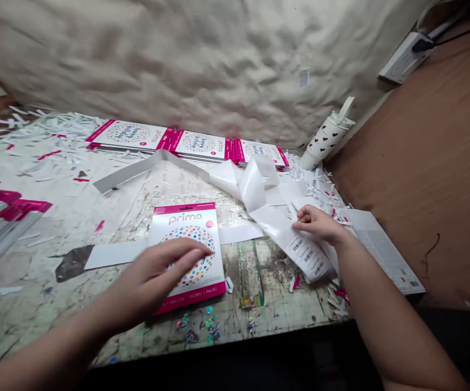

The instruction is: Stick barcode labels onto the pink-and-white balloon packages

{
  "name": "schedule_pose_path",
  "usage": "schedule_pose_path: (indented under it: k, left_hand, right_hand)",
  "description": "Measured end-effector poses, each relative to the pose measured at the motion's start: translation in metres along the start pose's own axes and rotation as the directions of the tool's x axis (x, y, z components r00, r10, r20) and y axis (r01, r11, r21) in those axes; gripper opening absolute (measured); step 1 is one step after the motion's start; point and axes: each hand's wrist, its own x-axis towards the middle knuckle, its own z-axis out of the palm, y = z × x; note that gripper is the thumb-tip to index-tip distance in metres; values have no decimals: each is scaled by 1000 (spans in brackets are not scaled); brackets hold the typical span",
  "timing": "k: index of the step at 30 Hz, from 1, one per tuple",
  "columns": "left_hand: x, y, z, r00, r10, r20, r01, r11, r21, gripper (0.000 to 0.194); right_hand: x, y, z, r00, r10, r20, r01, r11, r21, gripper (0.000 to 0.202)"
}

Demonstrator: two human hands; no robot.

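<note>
A flat balloon package (184, 220) with pink bands and a colourful dotted circle lies face up on the worktable (137, 331). My left hand (157, 271) is over its lower left part, palm down with fingers stretched out, hiding some of the print. To the right, my right hand (318, 222) has its fingers pinched at the edge of a strip of barcode labels (306, 255). The fingertips partly hide what they grip. White backing paper (227, 179) curls from that strip across the table behind the package.
Stacked balloon packages (200, 145) line the back, with more packages (7, 217) at left. A tumbler with hearts (326, 138) stands at back right. Paper shreds (43, 127) and glitter (202, 326) are scattered about. A flat box (381, 250) lies right; a power strip (406, 57) hangs above.
</note>
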Motion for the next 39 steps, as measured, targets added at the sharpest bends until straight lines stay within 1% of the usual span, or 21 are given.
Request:
schedule_pose_path:
  k: [1,2,3,4,5,6,8,11,13,18,21,24,26,28,31,33,34,35,36,38,39]
  left_hand:
    - [17,9,17,983,-77,169,101,985,-140,30]
    - [33,17,35,937,-147,317,239,931,-276,34]
    - [50,22,53,882,-212,421,386,837,-388,35]
    - [66,27,71,835,-262,484,502,722,-476,36]
    - [81,30,87,807,-288,516,571,607,-553,35]
    - [94,33,101,802,-297,518,592,510,-624,33]
    - [116,37,122,839,-283,464,543,401,-738,24]
    - [137,42,137,892,-262,367,444,365,-818,19]
    - [144,44,140,893,-259,369,442,349,-826,20]
    - [153,46,146,874,-269,406,481,345,-806,27]
    - [158,46,147,862,-277,424,502,352,-790,28]
    - [160,46,145,850,-289,440,523,359,-773,28]
    - [161,46,143,844,-300,445,533,364,-764,27]
    - [162,46,141,840,-310,445,538,371,-757,27]
    - [168,45,143,835,-325,444,545,382,-746,27]
    - [178,43,146,832,-340,438,549,394,-737,26]
    - [184,42,146,831,-350,433,550,403,-731,26]
    - [191,40,144,829,-361,427,552,412,-724,26]
    - [197,39,140,824,-374,426,559,413,-719,29]
    - [203,39,121,797,-403,450,603,475,-641,46]
    - [202,40,106,788,-412,458,615,568,-547,56]
  right_hand:
    - [-2,0,4,999,-40,4,40,995,89,40]
    - [-5,-2,8,996,-91,-15,92,977,194,41]
    - [-8,-6,12,988,-145,-56,155,943,295,41]
    - [-10,-10,14,974,-197,-111,225,899,375,40]
    - [-13,-13,14,955,-242,-170,293,856,426,38]
    - [-17,-16,14,937,-280,-211,347,828,440,36]
    - [-23,-17,9,915,-351,-199,403,809,427,34]
    - [-31,-9,-1,910,-411,-51,396,829,394,36]
    - [-34,-2,-5,910,-416,0,387,848,362,34]
    - [-37,8,-9,921,-388,-34,389,916,100,26]
    - [-43,6,-10,888,-456,-63,453,890,-57,17]
    - [-49,6,-11,831,-545,-111,513,829,-224,12]
    - [-50,10,-11,759,-625,-181,542,761,-356,17]
    - [-49,17,-10,645,-732,-220,570,653,-500,30]
    - [-56,26,-3,470,-857,-211,561,475,-678,27]
    - [-69,25,6,403,-890,-215,568,427,-704,29]
    - [-77,22,13,391,-892,-228,605,436,-667,30]
    - [-86,17,20,398,-879,-264,663,474,-580,30]
    - [-93,12,28,423,-849,-318,728,527,-438,31]
    - [-103,0,44,536,-744,-400,792,607,-68,45]
    - [-103,-6,52,601,-687,-409,772,631,75,56]
